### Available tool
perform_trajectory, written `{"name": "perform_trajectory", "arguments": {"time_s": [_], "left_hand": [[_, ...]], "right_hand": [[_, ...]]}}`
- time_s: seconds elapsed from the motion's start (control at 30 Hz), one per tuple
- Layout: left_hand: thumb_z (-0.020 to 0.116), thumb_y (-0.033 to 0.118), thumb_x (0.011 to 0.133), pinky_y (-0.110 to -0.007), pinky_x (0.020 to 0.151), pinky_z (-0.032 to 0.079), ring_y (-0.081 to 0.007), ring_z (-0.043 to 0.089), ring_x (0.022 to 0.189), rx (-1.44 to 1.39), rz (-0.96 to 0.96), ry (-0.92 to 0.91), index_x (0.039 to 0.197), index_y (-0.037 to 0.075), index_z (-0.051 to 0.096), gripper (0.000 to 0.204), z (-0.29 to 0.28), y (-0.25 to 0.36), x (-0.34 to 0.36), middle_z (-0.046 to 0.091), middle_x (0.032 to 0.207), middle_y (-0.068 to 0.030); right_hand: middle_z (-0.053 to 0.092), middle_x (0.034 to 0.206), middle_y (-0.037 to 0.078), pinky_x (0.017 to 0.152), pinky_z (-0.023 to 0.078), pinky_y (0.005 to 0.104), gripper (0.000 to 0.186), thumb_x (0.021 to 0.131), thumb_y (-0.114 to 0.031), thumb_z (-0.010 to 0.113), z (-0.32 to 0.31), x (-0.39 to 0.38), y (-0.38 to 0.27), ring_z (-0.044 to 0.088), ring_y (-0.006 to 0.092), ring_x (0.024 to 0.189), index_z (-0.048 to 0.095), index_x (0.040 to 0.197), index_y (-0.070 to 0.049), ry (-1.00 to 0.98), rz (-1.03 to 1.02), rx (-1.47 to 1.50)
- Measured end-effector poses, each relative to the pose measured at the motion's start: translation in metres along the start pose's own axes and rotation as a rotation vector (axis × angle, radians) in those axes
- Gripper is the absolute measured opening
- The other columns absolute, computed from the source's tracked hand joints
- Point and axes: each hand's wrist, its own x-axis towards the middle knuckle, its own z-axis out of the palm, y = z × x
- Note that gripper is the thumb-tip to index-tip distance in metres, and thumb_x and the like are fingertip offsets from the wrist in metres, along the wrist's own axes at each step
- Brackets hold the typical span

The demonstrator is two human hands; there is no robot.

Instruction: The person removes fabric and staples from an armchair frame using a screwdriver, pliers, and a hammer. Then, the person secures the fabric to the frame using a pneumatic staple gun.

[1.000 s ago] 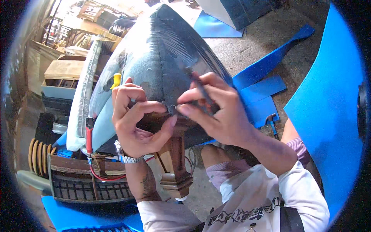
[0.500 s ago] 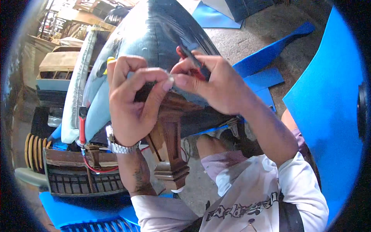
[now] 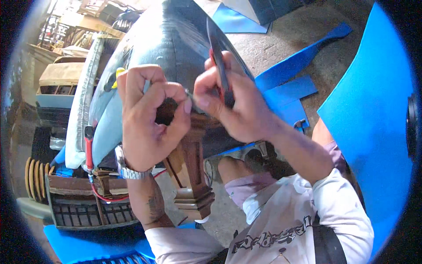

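Note:
My left hand (image 3: 147, 116), with a watch on its wrist, is raised at mid-view. Its thumb and forefinger pinch something tiny that I cannot make out. Close beside it, my right hand (image 3: 244, 103) grips a dark long-bladed tool (image 3: 215, 42) with red parts, its blade pointing up and away. The right thumb and forefinger come near the left fingertips. Behind both hands lies a large padded furniture piece (image 3: 162, 44) in dark fabric, partly under shiny clear plastic. Its brown wooden leg (image 3: 189, 176) stands below my hands.
A yellow-and-dark object (image 3: 118, 78) shows beside my left fingers. At the left, a red-handled air tool (image 3: 89, 152) hangs on a red hose (image 3: 107, 200) near a wooden frame (image 3: 74, 213). Blue sheets (image 3: 369, 132) stand at the right and on the floor; a hammer (image 3: 300, 123) lies there.
My right fingers have drawn slightly away from the left fingertips, and the tool has swung more upright. The whole view has shifted a little.

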Motion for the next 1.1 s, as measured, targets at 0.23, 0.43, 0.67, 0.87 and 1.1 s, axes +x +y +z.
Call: {"name": "perform_trajectory", "arguments": {"time_s": [0.23, 0.43, 0.67, 0.87, 1.1], "left_hand": [[0.066, 0.011, 0.053, -0.045, 0.089, 0.033, -0.0271, 0.043, 0.083, -0.001, 0.019, 0.051, 0.066, 0.009, 0.057, 0.015, -0.001, 0.003, 0.001, 0.042, 0.082, -0.0076], [0.067, 0.011, 0.049, -0.046, 0.092, 0.034, -0.0269, 0.045, 0.083, -0.037, 0.004, 0.093, 0.063, 0.009, 0.058, 0.016, 0.009, 0.004, 0.004, 0.042, 0.081, -0.0065], [0.068, 0.009, 0.05, -0.044, 0.093, 0.034, -0.0252, 0.045, 0.081, -0.051, -0.06, 0.167, 0.064, 0.007, 0.06, 0.016, 0.011, 0.011, 0.004, 0.042, 0.079, -0.0061], [0.068, 0.007, 0.051, -0.045, 0.095, 0.033, -0.0233, 0.046, 0.079, -0.055, -0.118, 0.198, 0.064, 0.007, 0.059, 0.016, 0.0, 0.022, 0.001, 0.041, 0.079, -0.0053], [0.068, 0.006, 0.05, -0.048, 0.094, 0.034, -0.0246, 0.048, 0.08, -0.107, -0.068, 0.252, 0.063, 0.008, 0.06, 0.016, 0.009, 0.017, 0.0, 0.042, 0.077, -0.0053]], "right_hand": [[0.045, 0.088, 0.008, 0.084, 0.034, 0.0361, 0.013, 0.08, -0.018, 0.06, -0.005, -0.003, -0.008, 0.044, 0.0233, 0.092, 0.055, 0.08, -0.006, -0.08, 0.15, 0.208], [0.048, 0.082, 0.009, 0.078, 0.037, 0.0337, 0.008, 0.081, -0.011, 0.058, -0.006, -0.011, -0.002, 0.045, 0.0233, 0.083, 0.055, 0.081, -0.003, 0.046, 0.084, 0.1], [0.048, 0.085, 0.011, 0.077, 0.038, 0.035, 0.015, 0.083, -0.018, 0.056, -0.029, 0.015, -0.004, 0.048, 0.0234, 0.086, 0.055, 0.081, -0.002, -0.337, 0.351, 0.392], [0.04, 0.088, 0.008, 0.071, 0.036, 0.0356, 0.01, 0.075, -0.013, 0.06, -0.007, -0.01, 0.0, 0.045, 0.0252, 0.081, 0.053, 0.079, -0.008, 0.07, -0.227, -0.192], [0.047, 0.084, 0.009, 0.076, 0.033, 0.0386, 0.007, 0.075, -0.006, 0.056, -0.013, -0.032, -0.012, 0.044, 0.0246, 0.076, 0.05, 0.078, -0.01, 0.366, 0.039, -0.202]]}}
